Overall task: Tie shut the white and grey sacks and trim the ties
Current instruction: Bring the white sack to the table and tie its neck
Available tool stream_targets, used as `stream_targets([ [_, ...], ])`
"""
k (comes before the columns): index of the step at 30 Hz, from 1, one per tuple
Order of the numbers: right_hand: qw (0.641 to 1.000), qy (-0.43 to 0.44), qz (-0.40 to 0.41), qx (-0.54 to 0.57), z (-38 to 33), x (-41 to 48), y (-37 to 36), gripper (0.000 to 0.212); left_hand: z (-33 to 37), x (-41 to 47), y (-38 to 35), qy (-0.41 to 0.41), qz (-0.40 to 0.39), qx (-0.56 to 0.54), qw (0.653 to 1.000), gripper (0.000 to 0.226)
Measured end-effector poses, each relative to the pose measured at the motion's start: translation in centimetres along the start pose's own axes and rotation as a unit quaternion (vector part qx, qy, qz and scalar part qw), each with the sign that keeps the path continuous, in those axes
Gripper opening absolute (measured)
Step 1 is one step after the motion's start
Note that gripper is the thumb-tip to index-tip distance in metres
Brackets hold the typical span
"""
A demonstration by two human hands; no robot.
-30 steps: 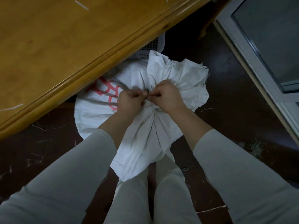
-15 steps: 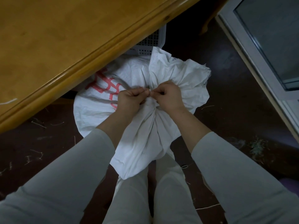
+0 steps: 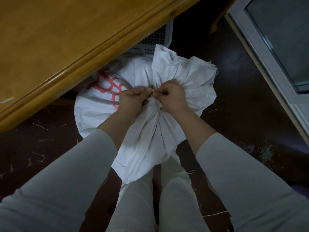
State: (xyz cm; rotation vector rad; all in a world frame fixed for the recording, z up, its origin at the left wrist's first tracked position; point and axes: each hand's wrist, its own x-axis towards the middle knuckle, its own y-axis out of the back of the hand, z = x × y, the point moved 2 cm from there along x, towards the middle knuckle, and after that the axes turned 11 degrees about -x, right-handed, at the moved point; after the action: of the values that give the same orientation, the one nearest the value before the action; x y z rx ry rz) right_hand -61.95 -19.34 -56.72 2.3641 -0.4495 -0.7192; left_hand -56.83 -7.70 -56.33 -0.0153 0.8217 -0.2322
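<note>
A white woven sack (image 3: 138,76) with red print stands on the dark floor, partly under a wooden table. Its mouth is gathered into a bunched neck, and the loose top (image 3: 182,71) fans out to the right. My left hand (image 3: 133,99) and my right hand (image 3: 172,96) sit side by side at the neck, fingers curled. Between their fingertips each pinches an end of a thin pale tie (image 3: 153,92); most of the tie is hidden by the fingers. No grey sack is in view.
The wooden table (image 3: 66,47) edge overhangs the sack at the upper left. A white perforated basket (image 3: 157,39) stands behind the sack. A pale door frame (image 3: 267,67) runs along the right. Bits of string (image 3: 215,214) and straw litter the floor. My legs stand below the sack.
Both hands have stayed at the sack's neck and shifted slightly; their fingertips now meet in a pinch at the tie. The view has tilted a little.
</note>
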Motion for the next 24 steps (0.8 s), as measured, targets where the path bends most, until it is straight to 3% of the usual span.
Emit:
stream_targets([
  [7,1.0,0.006,0.012,-0.015,-0.2,-0.2,-0.1,0.013,-0.3,0.6,0.2,-0.005,-0.001,-0.005,1.0,0.012],
  [10,0.999,-0.003,0.027,-0.028,-0.1,-0.4,-0.2,0.017,-0.3,0.8,-0.1,-0.063,0.002,0.098,0.993,0.013],
  [15,0.991,0.061,0.056,-0.103,-0.2,-1.2,-0.2,0.016,0.2,0.7,-0.6,-0.167,0.003,0.301,0.939,0.016],
  [17,0.963,0.158,0.077,-0.204,-0.6,-1.7,-0.2,0.014,0.4,0.4,-0.5,-0.172,0.005,0.284,0.943,0.015],
  [20,0.894,0.262,0.177,-0.318,-1.3,-2.4,0.8,0.002,0.6,0.0,-0.3,-0.132,0.017,0.175,0.976,0.014],
  [22,0.876,0.273,0.198,-0.346,-2.0,-2.4,1.9,0.009,1.3,-0.3,-0.5,-0.104,0.038,0.145,0.983,0.026],
  [24,0.887,0.241,0.189,-0.346,-2.6,-2.7,2.9,0.012,2.3,-0.6,-0.9,-0.104,0.046,0.139,0.984,0.032],
])
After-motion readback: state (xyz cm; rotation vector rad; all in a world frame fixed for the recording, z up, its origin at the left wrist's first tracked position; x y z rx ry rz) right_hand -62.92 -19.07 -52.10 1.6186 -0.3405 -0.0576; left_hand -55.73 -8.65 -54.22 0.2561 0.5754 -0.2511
